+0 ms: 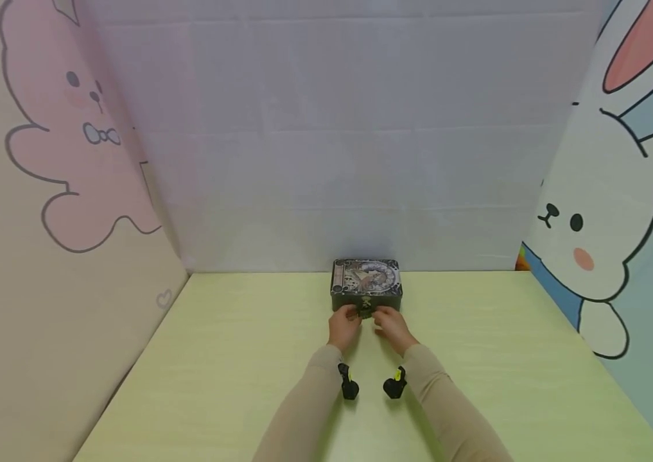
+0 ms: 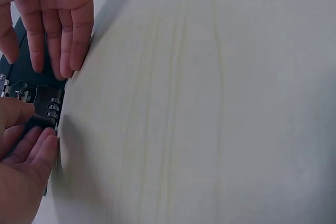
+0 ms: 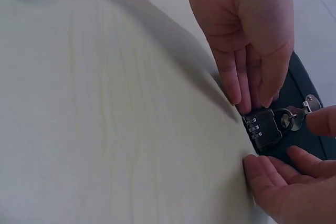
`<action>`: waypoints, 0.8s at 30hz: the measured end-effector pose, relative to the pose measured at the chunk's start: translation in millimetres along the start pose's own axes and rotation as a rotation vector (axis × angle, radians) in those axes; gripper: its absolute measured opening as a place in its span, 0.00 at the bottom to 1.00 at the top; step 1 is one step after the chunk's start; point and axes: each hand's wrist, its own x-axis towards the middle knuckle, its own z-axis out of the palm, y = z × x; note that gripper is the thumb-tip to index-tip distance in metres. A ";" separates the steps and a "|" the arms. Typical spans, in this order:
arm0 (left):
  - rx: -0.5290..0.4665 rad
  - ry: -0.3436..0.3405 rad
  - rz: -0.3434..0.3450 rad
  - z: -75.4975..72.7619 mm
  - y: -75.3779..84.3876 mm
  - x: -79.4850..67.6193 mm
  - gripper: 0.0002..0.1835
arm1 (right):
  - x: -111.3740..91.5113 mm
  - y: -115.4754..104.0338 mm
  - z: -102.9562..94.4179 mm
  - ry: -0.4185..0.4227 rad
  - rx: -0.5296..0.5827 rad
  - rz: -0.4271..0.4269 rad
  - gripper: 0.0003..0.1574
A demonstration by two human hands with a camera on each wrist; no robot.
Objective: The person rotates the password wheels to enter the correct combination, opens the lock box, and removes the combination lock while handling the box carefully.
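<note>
A dark box (image 1: 366, 282) with an ornate printed lid stands near the back of the table. From the metal hasp (image 3: 312, 103) on its front hangs a black combination padlock (image 3: 262, 129) with several number dials. My left hand (image 1: 345, 324) is at the padlock's left side, its thumb and fingertips right at the lock's edge and not curled round it. On the other side my right hand (image 1: 392, 326) has its fingers extended and loosely spread beside the padlock, with a small gap showing in the right wrist view.
The pale yellow-green table (image 1: 234, 359) runs back to a white cloth wall (image 1: 326, 141). Side panels carry a pink cartoon figure (image 1: 72, 141) on the left and a white rabbit (image 1: 598, 237) on the right. A black camera mount (image 1: 350, 388) sits at the left wrist.
</note>
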 end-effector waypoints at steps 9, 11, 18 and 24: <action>-0.001 -0.001 -0.042 2.2 -2.6 3.3 0.10 | 20.1 22.4 -6.4 -0.019 0.008 -0.069 0.33; -0.002 0.004 -0.050 2.1 -2.8 2.1 0.10 | 7.8 9.2 -3.3 -0.003 -0.011 -0.026 0.32; -0.065 0.033 -0.062 1.8 -5.4 -2.7 0.08 | -1.4 -2.3 -4.1 -0.001 0.033 0.026 0.31; -0.146 0.075 -0.053 3.1 -13.8 -3.2 0.08 | -1.9 0.6 -7.7 -0.005 0.118 0.048 0.31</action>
